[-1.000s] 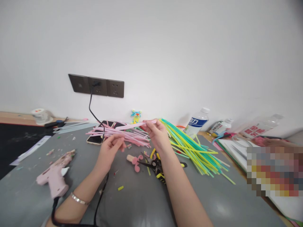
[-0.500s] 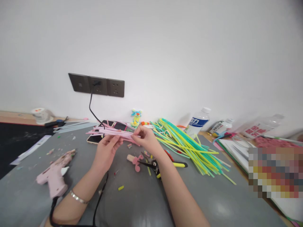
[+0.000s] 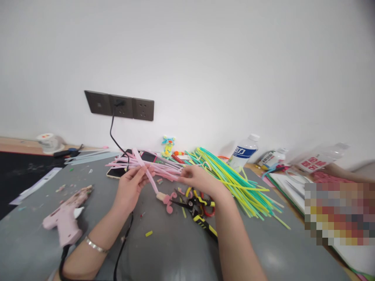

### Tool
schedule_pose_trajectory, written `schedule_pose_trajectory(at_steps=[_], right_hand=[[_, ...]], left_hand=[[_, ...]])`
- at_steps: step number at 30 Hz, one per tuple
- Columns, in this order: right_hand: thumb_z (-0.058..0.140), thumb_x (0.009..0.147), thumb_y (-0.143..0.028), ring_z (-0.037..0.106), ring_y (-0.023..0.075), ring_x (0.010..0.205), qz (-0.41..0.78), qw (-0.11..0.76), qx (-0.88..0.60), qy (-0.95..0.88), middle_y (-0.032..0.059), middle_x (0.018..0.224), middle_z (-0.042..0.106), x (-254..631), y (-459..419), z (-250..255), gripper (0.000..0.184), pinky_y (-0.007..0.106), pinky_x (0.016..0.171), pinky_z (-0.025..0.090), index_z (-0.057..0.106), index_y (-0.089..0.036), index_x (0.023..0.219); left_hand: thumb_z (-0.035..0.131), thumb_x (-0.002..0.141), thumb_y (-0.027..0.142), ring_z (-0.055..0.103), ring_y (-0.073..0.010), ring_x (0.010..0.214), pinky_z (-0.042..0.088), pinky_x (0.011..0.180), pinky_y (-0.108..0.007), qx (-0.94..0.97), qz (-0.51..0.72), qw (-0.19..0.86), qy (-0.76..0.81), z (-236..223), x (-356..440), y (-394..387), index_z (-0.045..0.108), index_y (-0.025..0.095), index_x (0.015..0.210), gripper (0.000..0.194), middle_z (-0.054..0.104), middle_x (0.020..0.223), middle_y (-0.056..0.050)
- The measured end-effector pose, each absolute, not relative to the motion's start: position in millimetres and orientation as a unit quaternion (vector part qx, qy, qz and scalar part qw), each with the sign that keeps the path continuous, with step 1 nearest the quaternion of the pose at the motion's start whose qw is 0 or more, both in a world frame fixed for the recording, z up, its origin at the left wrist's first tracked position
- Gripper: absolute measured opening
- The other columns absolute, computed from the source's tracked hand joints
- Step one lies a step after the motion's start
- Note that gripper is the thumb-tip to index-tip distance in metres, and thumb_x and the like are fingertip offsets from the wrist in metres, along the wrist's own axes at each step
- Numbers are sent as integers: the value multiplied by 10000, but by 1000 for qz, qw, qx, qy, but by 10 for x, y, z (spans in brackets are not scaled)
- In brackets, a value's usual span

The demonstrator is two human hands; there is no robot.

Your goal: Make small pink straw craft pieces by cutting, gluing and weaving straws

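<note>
My left hand (image 3: 131,187) is closed on a few pale pink pipe cleaners (image 3: 150,177), which slant from upper left to lower right. Behind them a loose bundle of pink pipe cleaners (image 3: 166,169) lies across the phones. At that bundle's right end, my right hand (image 3: 200,180) has its fingers pinched around the tips, partly hidden. Just below the slanting strands rests a small pink curled figure (image 3: 166,198) with a pale stub. Black and yellow pliers (image 3: 191,203) lie to its right, under my right wrist, beside red-handled scissors (image 3: 209,210).
A pink glue gun (image 3: 66,218) lies at left, its black cord running along the table. Green and yellow pipe cleaners (image 3: 240,179) spread at right. Behind them stands a bottle (image 3: 241,152). A small blue and yellow figure (image 3: 168,147) is by the wall. Another person's arm (image 3: 348,173) shows far right.
The pink bundle has dropped out of my left hand onto the table, leaving a few strands in it, now tilted. My right hand has moved right, uncovering the pliers and scissors.
</note>
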State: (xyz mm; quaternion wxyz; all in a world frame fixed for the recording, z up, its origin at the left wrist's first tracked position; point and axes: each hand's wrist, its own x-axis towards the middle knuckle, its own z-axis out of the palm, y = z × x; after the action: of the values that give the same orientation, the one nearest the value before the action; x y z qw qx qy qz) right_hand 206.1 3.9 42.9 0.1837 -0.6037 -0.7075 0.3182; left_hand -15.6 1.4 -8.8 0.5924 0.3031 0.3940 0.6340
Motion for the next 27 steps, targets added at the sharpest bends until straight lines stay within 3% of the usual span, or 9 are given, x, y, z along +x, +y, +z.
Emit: schedule_pose_trajectory(at_steps=[5, 17, 27], right_hand=[[744, 688, -237, 527, 143, 456, 262, 75, -741, -614, -6, 495, 589, 2569, 78, 372, 189, 258, 467, 330, 609, -179, 570], [723, 652, -156, 554, 140, 502, 262, -19, -741, -618, -12, 494, 569, 2438, 200, 212, 140, 240, 472, 335, 642, -165, 539], [664, 650, -98, 568, 165, 541, 261, -17, -743, -616, 12, 524, 585, 2438, 206, 209, 174, 258, 490, 358, 582, -173, 516]], left_hand=[[918, 539, 388, 755, -221, 733, 599, 628, -260, 317, 603, 613, 401, -78, -144, -2, 794, 144, 832, 402, 794, 808, -102], [903, 571, 432, 758, -229, 744, 589, 634, -260, 358, 564, 628, 398, -70, -135, -29, 792, 150, 848, 411, 799, 831, -108], [894, 595, 429, 758, -229, 777, 591, 655, -260, 376, 552, 630, 397, -97, -145, -28, 790, 153, 859, 396, 801, 857, -106]])
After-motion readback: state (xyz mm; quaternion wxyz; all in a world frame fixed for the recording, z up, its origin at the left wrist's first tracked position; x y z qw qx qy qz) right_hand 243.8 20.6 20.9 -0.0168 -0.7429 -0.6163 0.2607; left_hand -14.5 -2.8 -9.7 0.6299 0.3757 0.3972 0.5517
